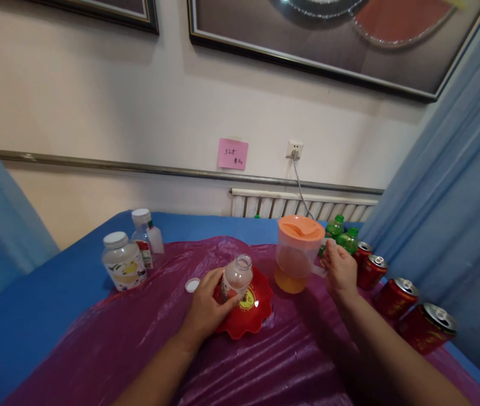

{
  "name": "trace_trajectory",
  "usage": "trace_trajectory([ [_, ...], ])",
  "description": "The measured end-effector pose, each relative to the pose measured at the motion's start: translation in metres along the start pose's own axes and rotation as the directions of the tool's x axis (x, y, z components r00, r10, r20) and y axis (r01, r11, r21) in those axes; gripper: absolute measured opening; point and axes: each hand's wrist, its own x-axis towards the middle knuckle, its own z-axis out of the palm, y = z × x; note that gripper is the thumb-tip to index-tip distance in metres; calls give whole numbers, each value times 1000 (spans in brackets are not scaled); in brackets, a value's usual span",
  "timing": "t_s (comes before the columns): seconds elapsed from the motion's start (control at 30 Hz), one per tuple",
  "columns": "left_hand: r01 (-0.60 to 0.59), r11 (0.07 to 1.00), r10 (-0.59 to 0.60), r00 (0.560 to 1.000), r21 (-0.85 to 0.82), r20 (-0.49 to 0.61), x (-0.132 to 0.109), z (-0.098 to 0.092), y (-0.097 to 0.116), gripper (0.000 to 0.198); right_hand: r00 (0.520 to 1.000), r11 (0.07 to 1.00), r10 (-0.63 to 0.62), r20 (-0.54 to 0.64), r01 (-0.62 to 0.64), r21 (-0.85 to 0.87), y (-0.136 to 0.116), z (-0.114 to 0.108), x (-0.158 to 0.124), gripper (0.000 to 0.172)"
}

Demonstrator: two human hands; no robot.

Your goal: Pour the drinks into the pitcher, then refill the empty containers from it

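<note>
My left hand [206,304] is wrapped round a small clear jar [238,276] with its mouth uncovered, held over a red scalloped plate [261,307]. Just left of that hand lies a white lid [192,285]. My right hand [339,268] grips the handle of a clear pitcher [293,259], which has an orange lid and amber liquid in its lower part. The pitcher is upright, to the right of the plate. Whether its base touches the table cannot be made out.
At the left stand a white-capped jar [124,265] and clear bottles [147,239]. Green bottles [335,226] and several red cans [396,299] line the right side. Crumpled purple plastic [138,349] covers part of the blue table [24,299]; a radiator [274,204] is behind.
</note>
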Motion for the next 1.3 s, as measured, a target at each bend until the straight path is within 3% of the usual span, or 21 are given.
trace_trajectory([
  [0.3,22,1000,-22,1000,-10,18,-3,3,-3,52,983,990,-10,183,36,-137,-66,-10,25,61],
  [0.53,-14,999,17,997,-31,77,-8,4,-3,48,923,935,1,384,136,-328,-103,-1,24,61],
  [0.9,-23,999,20,994,24,107,-10,3,-1,52,868,885,-14,497,242,-398,-120,23,27,59],
  [1.07,-31,999,26,993,44,111,-11,4,-1,54,858,851,-6,513,274,-449,-121,23,33,63],
  [1.3,-4,999,-3,991,54,136,-12,3,-1,59,810,804,-15,586,359,-475,-126,23,32,64],
])
